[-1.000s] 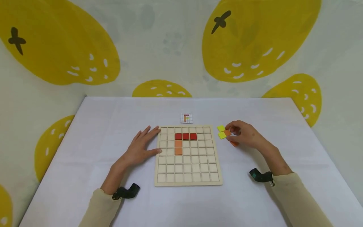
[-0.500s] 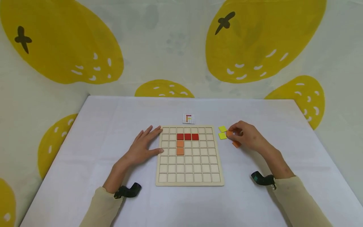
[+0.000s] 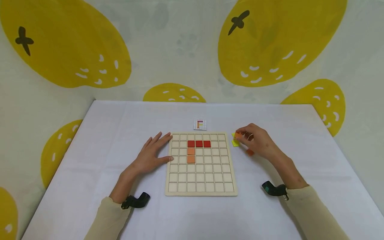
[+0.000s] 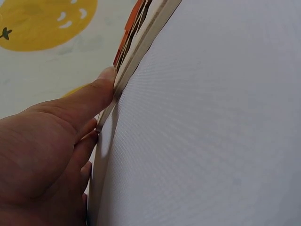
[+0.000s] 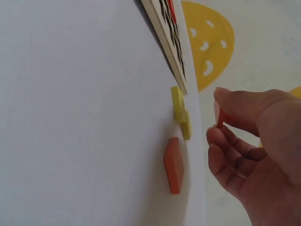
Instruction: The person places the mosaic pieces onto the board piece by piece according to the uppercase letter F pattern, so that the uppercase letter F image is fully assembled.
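My right hand [image 3: 258, 141] pinches an orange square tile [image 3: 238, 135] between thumb and fingers, held above the table to the right of the board. Below it lie two yellow tiles [image 3: 235, 143], partly covered by the hand and tile. A second orange tile [image 3: 250, 152] rests on the table beneath the palm. The wooden grid board [image 3: 192, 186] bears three red tiles [image 3: 199, 144] in a row, with two orange tiles [image 3: 191, 159] under the leftmost. My left hand [image 3: 148, 158] rests with spread, straight fingers at the board's left edge, its thumb and fingertips touching the frame.
Behind the board lies a small pattern card [image 3: 200, 124] with a coloured figure on a grid. A white cloth [image 3: 135, 116] covers the table, and a patterned yellow-and-white backdrop [image 3: 180, 50] stands behind. Each wrist carries a black camera [image 3: 274, 189].
The right hand has lifted the orange tile off the table and moved it slightly left, over the yellow tiles. The left hand has stayed at the board's edge.
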`<state>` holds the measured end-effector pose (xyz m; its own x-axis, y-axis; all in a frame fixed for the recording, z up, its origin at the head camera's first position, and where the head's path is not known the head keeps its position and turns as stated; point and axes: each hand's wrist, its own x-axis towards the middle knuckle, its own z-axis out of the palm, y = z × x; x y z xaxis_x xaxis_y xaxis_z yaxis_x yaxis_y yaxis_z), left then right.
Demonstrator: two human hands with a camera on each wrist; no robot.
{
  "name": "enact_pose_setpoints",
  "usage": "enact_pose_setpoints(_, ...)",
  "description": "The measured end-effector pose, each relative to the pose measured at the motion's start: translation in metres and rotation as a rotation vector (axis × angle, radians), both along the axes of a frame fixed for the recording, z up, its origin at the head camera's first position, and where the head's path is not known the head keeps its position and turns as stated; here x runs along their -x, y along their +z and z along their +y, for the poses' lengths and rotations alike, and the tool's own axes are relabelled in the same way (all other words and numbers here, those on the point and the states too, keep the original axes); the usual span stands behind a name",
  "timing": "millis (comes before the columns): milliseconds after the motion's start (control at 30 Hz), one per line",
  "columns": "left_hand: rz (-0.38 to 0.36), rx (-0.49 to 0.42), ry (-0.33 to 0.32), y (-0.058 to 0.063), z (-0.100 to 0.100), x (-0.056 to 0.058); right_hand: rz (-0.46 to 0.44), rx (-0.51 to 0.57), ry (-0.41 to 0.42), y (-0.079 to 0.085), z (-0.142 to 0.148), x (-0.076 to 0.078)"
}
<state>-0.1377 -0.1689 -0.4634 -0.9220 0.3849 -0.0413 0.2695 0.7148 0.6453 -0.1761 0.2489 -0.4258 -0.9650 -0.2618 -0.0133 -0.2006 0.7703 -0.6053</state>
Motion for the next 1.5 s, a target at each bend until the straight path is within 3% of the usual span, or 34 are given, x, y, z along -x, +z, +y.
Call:
enact_pose_setpoints(367,-0.002,0.006,0.007,-0.003,0.000,0.000,0.085,0.048,0.066,-0.006,-0.023,-0.009)
enact_pose_setpoints(833,-0.005,0.010,0.004,-0.002,-0.002,-0.002,0.019,0.116,0.188,-0.008,-0.064,-0.019)
enact_pose_setpoints(1200,-0.005,0.020,-0.001,-0.002,0.001,0.002,-0.119,0.087,0.269,-0.007,-0.091,-0.030)
enact_pose_setpoints(1500,-0.004,0.027,0.010,-0.002,0.001,0.002,-0.054,0.038,0.309,-0.009,-0.107,-0.040)
